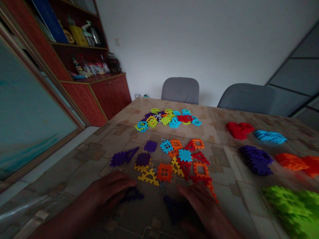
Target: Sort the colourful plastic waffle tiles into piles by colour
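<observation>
My left hand (112,188) is low on the left, fingers bent over a dark purple toothed building piece (134,195) that pokes out past the fingertips. Opposite it, my right hand (199,202) curls around a dark purple triangular building piece (175,207); its thumb is in shadow. Just beyond both hands lies a loose mixed pile of interlocking plastic pieces. It includes an orange windowed square (164,172), a yellow triangle (149,177), a purple square (150,146), a light blue square (185,155) and a red triangle (201,157).
Farther back on the patterned tablecloth (119,129) lies another mixed pile (165,119). Sorted stacks stand on the right: red (239,130), blue (270,136), purple (256,160), orange (291,161) and lime green (291,205). Two grey chairs (180,89) stand behind the table.
</observation>
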The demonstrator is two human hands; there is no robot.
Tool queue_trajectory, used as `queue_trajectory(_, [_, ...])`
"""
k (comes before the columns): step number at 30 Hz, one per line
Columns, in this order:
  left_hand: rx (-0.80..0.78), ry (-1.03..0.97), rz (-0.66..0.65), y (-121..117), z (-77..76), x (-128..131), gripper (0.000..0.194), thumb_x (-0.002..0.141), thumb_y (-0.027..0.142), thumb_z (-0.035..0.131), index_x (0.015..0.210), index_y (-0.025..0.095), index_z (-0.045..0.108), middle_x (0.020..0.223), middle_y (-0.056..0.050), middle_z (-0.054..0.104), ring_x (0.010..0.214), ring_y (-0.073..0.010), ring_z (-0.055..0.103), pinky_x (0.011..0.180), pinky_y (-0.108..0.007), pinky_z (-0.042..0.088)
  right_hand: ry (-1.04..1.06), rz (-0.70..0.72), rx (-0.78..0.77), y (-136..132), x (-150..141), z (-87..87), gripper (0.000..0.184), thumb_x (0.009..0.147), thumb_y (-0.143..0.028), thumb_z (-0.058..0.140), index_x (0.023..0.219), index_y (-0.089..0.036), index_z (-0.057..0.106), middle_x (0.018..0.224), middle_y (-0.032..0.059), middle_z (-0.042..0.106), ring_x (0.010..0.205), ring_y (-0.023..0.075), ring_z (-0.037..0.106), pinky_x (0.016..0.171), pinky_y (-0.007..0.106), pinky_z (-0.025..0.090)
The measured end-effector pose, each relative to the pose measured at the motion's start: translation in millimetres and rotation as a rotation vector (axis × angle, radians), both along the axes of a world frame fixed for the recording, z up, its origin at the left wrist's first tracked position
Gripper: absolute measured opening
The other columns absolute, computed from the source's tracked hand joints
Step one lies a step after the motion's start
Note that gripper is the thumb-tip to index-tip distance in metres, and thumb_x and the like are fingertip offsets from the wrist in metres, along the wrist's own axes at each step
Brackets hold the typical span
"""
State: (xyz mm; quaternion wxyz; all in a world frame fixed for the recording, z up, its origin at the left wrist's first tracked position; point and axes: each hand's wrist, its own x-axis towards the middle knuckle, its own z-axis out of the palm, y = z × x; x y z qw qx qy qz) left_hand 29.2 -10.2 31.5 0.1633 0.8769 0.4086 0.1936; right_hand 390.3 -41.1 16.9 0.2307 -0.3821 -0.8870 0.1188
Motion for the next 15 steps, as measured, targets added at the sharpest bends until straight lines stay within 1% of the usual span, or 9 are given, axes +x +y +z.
queue_trajectory(2, [0.014, 0.034, -0.126, 6, 5.1, -5, 0.042, 0.103, 0.021, 0.048, 0.139, 0.041, 0.058, 0.134, 0.002, 0.068, 0.119, -0.0206, 0.067, 0.101, -0.029, 0.054, -0.010, -0.002, -0.006, 0, 0, 0.0, 0.086, 0.071, -0.005, 0.069, 0.147, -0.023, 0.035, 0.128, 0.0121, 0.070, 0.115, 0.0304, 0.066, 0.101, 0.043, 0.050])
queue_trajectory(4, [0.012, 0.087, -0.193, 11, 5.2, -9, 0.048, 0.103, 0.018, 0.047, 0.145, 0.041, 0.050, 0.142, 0.000, 0.063, 0.128, -0.0211, 0.060, 0.108, -0.033, 0.049, -0.031, 0.006, -0.019, 0, 1, -1.5, 0.085, 0.071, -0.006, 0.069, 0.148, -0.022, 0.035, 0.128, 0.0122, 0.070, 0.115, 0.0307, 0.066, 0.102, 0.044, 0.050])
queue_trajectory(6, [0.012, 0.133, -0.210, 14, 2.6, -9, 0.047, 0.104, 0.020, 0.049, 0.146, 0.040, 0.049, 0.139, -0.001, 0.064, 0.125, -0.0211, 0.061, 0.107, -0.033, 0.050, -0.062, 0.021, -0.045, 1, 2, -3.8, 0.087, 0.071, -0.007, 0.070, 0.149, -0.021, 0.035, 0.129, 0.0122, 0.069, 0.117, 0.0314, 0.065, 0.104, 0.046, 0.048])
queue_trajectory(9, [0.072, 0.168, -0.212, 14, -0.4, 0, 0.035, 0.104, 0.034, 0.054, 0.139, 0.036, 0.057, 0.124, -0.003, 0.072, 0.107, -0.0214, 0.069, 0.094, -0.029, 0.056, -0.098, 0.041, -0.090, 1, 3, -6.2, 0.089, 0.069, -0.007, 0.074, 0.149, -0.020, 0.038, 0.131, 0.0122, 0.068, 0.120, 0.0319, 0.062, 0.107, 0.048, 0.045])
queue_trajectory(11, [0.133, 0.178, -0.201, 11, -0.6, 6, 0.033, 0.103, 0.042, 0.055, 0.134, 0.033, 0.060, 0.118, -0.004, 0.074, 0.099, -0.0212, 0.071, 0.087, -0.027, 0.058, -0.104, 0.035, -0.110, 1, 4, -6.4, 0.089, 0.068, -0.006, 0.075, 0.149, -0.020, 0.040, 0.132, 0.0123, 0.067, 0.121, 0.0317, 0.061, 0.109, 0.047, 0.043])
queue_trajectory(13, [0.170, 0.180, -0.193, 8, -0.9, 10, 0.036, 0.103, 0.041, 0.055, 0.138, 0.032, 0.057, 0.124, -0.004, 0.072, 0.103, -0.0210, 0.071, 0.089, -0.027, 0.058, -0.099, 0.026, -0.127, 1, 3, -5.2, 0.087, 0.069, -0.005, 0.074, 0.148, -0.019, 0.041, 0.131, 0.0122, 0.067, 0.120, 0.0309, 0.061, 0.110, 0.047, 0.041])
queue_trajectory(15, [0.168, 0.183, -0.212, 6, -1.8, 11, 0.042, 0.102, 0.030, 0.054, 0.144, 0.033, 0.051, 0.136, -0.002, 0.067, 0.119, -0.0216, 0.065, 0.099, -0.029, 0.055, -0.088, 0.023, -0.147, 1, 2, -3.0, 0.086, 0.070, -0.005, 0.073, 0.148, -0.018, 0.042, 0.129, 0.0117, 0.069, 0.118, 0.0298, 0.062, 0.110, 0.048, 0.041])
